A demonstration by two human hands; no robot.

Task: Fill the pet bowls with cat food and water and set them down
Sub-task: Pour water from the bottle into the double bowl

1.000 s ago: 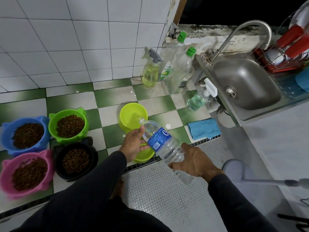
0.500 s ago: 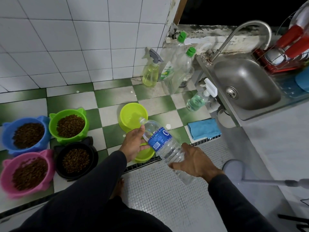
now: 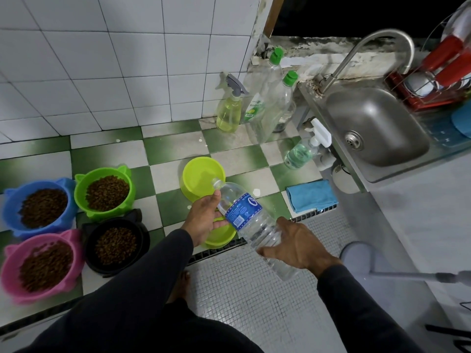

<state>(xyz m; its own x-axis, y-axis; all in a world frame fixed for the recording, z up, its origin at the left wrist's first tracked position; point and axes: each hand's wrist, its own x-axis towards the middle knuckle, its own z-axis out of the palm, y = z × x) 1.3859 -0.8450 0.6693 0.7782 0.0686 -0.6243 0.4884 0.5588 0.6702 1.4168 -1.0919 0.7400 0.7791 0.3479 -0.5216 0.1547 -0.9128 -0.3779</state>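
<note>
Both your hands, left (image 3: 207, 217) and right (image 3: 293, 247), grip the tilted bottle (image 3: 251, 224); its open mouth sits over the far bowl's (image 3: 201, 178) rim. Tip too fast, water likely misses onto the floor.

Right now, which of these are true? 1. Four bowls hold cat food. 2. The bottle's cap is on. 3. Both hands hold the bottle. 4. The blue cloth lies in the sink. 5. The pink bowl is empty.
1. True: the blue bowl, green bowl, pink bowl and black bowl all hold kibble.
2. False: the bottle is open.
3. True: left hand, right hand.
4. False: the cloth lies on the floor.
5. False: it holds kibble.
</note>
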